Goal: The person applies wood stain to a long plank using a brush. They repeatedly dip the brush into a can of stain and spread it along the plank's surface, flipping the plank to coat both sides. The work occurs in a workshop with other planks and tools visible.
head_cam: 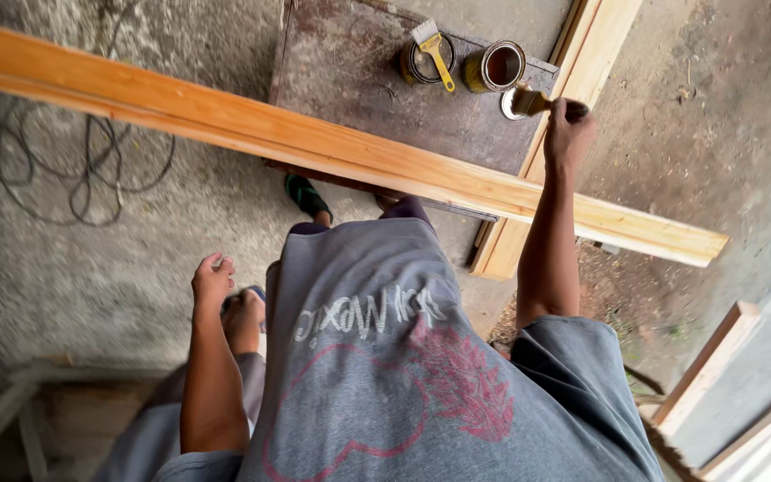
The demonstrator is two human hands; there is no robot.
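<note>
My right hand (567,132) is stretched forward and grips a dark-handled paintbrush (539,103), its bristles beside an open tin of brown varnish (496,66). A second tin (418,64) stands left of it with a yellow-handled brush (435,49) lying across its top. Both tins rest on a rusty metal sheet (359,80). A long, glossy wooden plank (314,143) runs across in front of me from upper left to right. My left hand (211,278) hangs at my side, fingers loosely curled, holding nothing that I can see.
Another plank (582,62) lies on the concrete floor under the long one, at the right. Tangled black cable (73,170) lies at the left. Timber pieces (716,357) lean at the lower right, and a wooden frame (11,402) sits at the lower left.
</note>
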